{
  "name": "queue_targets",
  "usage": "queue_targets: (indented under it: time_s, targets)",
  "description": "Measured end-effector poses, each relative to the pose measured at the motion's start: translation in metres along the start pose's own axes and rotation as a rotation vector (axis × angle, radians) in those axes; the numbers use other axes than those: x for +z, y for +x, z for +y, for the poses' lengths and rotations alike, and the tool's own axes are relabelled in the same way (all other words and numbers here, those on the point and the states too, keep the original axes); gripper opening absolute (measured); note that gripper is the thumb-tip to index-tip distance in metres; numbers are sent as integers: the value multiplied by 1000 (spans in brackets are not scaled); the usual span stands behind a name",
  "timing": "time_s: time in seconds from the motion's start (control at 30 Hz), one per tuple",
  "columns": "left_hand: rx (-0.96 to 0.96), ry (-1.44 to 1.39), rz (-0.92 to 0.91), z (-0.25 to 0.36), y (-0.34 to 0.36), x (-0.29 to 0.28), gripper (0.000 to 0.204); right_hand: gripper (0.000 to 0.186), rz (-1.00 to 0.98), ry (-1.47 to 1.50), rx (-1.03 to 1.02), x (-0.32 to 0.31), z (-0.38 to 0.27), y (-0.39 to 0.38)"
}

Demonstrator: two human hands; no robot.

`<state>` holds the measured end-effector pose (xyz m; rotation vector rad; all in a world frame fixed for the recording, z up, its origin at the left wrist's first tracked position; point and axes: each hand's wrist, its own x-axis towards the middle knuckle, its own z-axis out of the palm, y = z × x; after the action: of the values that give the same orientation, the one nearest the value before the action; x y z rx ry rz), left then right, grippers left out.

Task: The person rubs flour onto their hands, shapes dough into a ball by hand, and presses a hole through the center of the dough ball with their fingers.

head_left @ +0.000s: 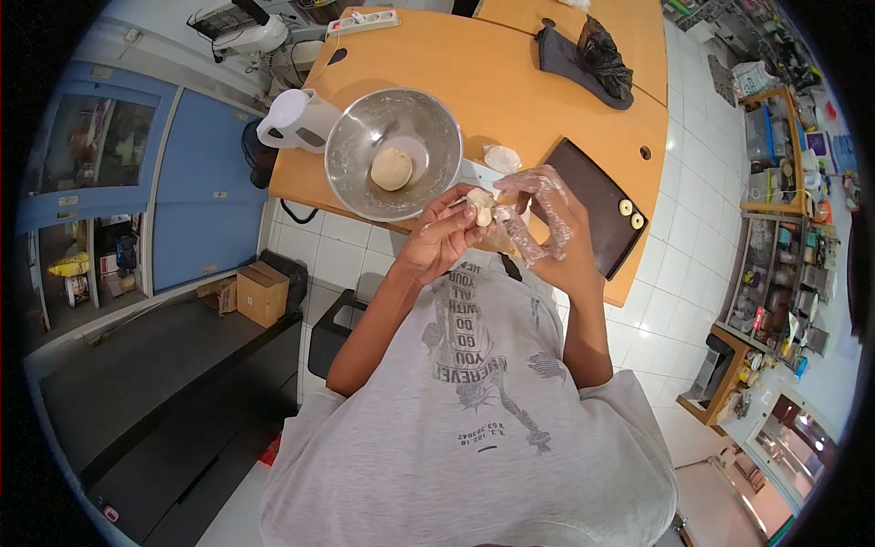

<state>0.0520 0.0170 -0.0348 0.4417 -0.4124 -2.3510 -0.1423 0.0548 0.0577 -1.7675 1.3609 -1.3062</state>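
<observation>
My left hand [437, 239] grips a small pale lump of dough [482, 208] between thumb and fingers. Beside it, my right hand [538, 219] has curved, spread fingers smeared with pale dough or flour, their tips at the lump's right side; whether they touch it is unclear. A steel bowl [346, 150] on the wooden table [465, 55] holds a larger dough ball [391, 170]. A small white item [501, 158] lies behind my hands. At the right, a dark tray [585, 182] bears two pale dough rings [631, 214], partly beside my right hand.
A white kettle [293, 117] stands left of the bowl, a power strip [363, 23] behind. A black bag and dark pad [592, 64] lie at the back right. Blue cabinets [200, 191] and a cardboard box [260, 296] are left; cluttered shelves [766, 273] line the right, beyond tiled floor.
</observation>
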Motion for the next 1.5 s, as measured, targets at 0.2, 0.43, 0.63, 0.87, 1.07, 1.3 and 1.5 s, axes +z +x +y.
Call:
queue_targets:
  time_s: [0.2,0.43,0.63,0.87,1.07,1.3,1.5]
  targets:
    - [120,53,8,0,-1,3,31,30,-20,-64,-22,-5,3,-3]
    - [174,70,40,-2,-2,5,40,27,21,-6,22,2,5,-7]
    - [186,150,29,-2,-3,2,40,24,-7,-42,-31,0,14,-9]
    - [180,119,18,0,-6,8,35,28,-4,-128,-88,7,14,-12]
    - [13,-309,-320,0,-3,-8,36,34,39,69,3,3,-5,-4]
    - [68,-110,-216,-3,-6,0,32,34,-16,24,-58,4,-1,-6]
    - [53,-38,-219,-2,-4,-8,27,32,-34,54,-7,-1,-2,-7]
